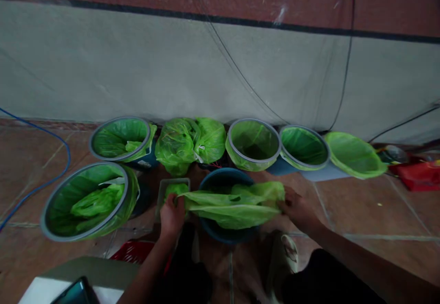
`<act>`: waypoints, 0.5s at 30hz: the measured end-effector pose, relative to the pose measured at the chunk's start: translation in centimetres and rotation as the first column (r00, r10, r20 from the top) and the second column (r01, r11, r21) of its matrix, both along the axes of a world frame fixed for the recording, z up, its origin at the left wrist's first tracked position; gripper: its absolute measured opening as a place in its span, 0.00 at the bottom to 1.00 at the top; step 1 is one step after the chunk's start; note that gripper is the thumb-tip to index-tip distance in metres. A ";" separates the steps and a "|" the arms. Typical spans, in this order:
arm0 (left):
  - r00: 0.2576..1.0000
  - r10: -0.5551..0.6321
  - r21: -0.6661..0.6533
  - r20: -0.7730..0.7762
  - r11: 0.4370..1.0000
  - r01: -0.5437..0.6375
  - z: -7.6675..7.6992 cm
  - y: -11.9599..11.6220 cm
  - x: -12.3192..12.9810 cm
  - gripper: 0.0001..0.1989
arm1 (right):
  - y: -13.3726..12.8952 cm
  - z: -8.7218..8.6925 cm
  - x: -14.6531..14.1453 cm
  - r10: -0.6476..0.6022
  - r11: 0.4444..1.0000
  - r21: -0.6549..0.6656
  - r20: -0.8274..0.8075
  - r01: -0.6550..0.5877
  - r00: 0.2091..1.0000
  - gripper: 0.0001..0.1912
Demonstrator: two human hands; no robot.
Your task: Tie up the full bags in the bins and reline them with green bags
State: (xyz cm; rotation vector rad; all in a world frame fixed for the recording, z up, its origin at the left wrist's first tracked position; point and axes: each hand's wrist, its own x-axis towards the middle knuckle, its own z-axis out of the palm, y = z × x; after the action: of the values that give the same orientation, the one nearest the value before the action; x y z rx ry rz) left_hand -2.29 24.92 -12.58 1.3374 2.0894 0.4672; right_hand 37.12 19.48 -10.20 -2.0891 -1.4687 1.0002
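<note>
A green plastic bag (237, 210) is stretched sideways between my two hands, its mouth partly parted. My left hand (172, 214) is closed on the bag's left end, in front of a small pale container (160, 198) with green plastic inside. My right hand (298, 208) grips the right end. Under the bag stands a round blue bin (215, 175), whose inside is mostly hidden by the plastic. The bag hangs over its opening; I cannot tell whether it touches the rim.
Lined bins (129, 189) stand at the left, others (254, 159) along the wall. Tied green bags (177, 143) sit between them. A red basket (132, 251) and a box with a phone (77, 291) are front left. A blue cable (67, 155) crosses the floor.
</note>
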 end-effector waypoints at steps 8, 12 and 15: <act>0.971 -0.225 -0.126 -0.082 0.969 0.214 0.0 -2.6 -0.2 0.08 | -6.3 0.9 -0.8 0.342 0.870 -0.472 0.369 -0.143 0.864 0.39; 0.928 -0.319 -0.133 -0.190 0.945 0.298 1.0 -2.5 -0.2 0.17 | -3.7 4.7 -4.8 0.499 0.861 -0.203 0.517 -0.467 0.696 0.40; 0.846 -0.458 0.036 -0.272 0.874 0.484 2.2 -2.3 0.3 0.24 | -3.4 5.3 -6.9 0.592 0.779 -0.121 0.464 -0.615 0.659 0.33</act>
State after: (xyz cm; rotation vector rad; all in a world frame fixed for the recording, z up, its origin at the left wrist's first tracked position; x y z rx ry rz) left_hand -2.02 22.67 -10.42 1.9947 1.8454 0.1965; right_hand 30.26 16.08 -4.87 -1.9130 -2.5394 0.6336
